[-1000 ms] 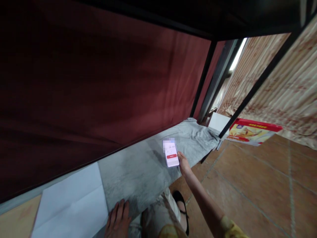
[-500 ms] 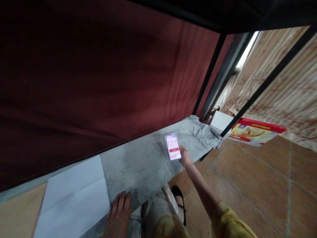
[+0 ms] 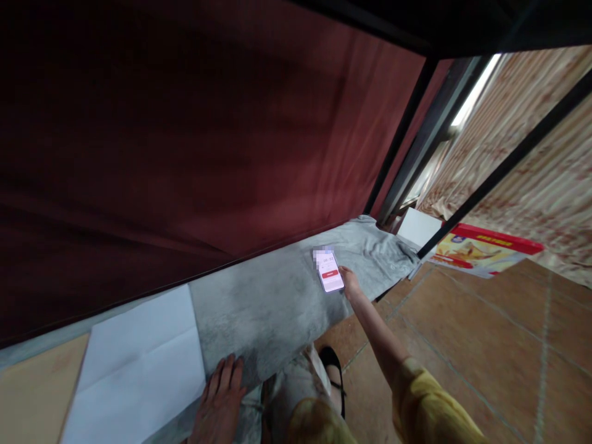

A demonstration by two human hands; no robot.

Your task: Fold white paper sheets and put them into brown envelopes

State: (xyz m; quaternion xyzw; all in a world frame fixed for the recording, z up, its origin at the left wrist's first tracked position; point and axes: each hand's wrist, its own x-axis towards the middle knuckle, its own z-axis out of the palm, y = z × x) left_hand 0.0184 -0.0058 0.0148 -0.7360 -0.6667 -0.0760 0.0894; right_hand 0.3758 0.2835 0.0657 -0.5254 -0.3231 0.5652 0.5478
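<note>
My right hand (image 3: 350,283) grips a smartphone (image 3: 332,274) by its right edge, above the grey cloth. The phone's lit screen faces up and shows timer-like digits and a red button; a blurred patch covers its upper left corner. Fingers outstretched, my left hand (image 3: 219,394) rests flat on the grey cloth (image 3: 259,308) at the near edge. A white sheet of paper (image 3: 143,364), faintly creased, lies just left of that hand. Farther left is a tan sheet or board (image 3: 41,388), partly cut off by the frame.
A dark red curtain (image 3: 208,154) hangs behind the cloth-covered surface. Black frame bars (image 3: 402,135) rise at the right. Beyond them are a white panel (image 3: 419,227), a red and yellow printed box (image 3: 481,250) and a patterned curtain (image 3: 522,154). Brown tiles (image 3: 444,345) cover the floor.
The view has shifted slightly. The phone in my right hand appears a little farther right and higher, and its digits have changed. My left hand stays flat on the cloth.
</note>
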